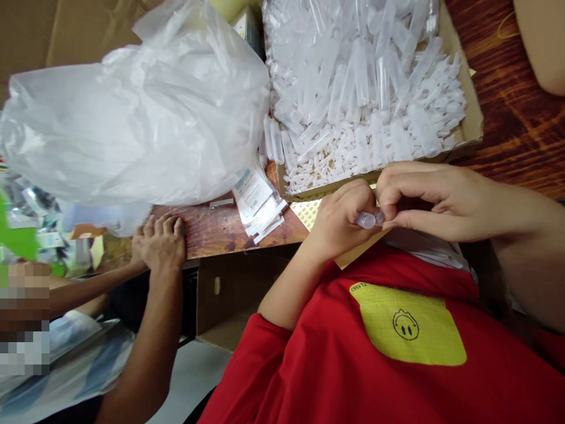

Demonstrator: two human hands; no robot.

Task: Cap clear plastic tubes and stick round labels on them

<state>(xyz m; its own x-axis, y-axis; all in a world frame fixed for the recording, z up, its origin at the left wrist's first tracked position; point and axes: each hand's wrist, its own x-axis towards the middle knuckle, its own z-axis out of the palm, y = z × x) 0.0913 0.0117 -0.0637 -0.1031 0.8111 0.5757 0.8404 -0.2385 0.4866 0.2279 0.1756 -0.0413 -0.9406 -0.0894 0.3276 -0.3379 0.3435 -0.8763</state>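
Observation:
My left hand (341,217) is closed around small clear plastic tubes (366,220), whose rounded ends stick out from the fist. Right beside it, my right hand (424,197) has thumb and forefinger pinched together at the tube ends. Whatever those fingertips grip is too small and covered to name. Both hands are just in front of a cardboard tray (471,112). Inside the tray lie many clear plastic tubes (359,70) in a heap, with small white plastic pieces (333,156) along the near side.
A large bag of white translucent plastic (145,118) stands left of the tray. Printed packets (260,200) lie at the edge of the wooden table (207,235). On the left, another person's hands (161,241) rest on the table. A bare arm (545,41) shows at upper right.

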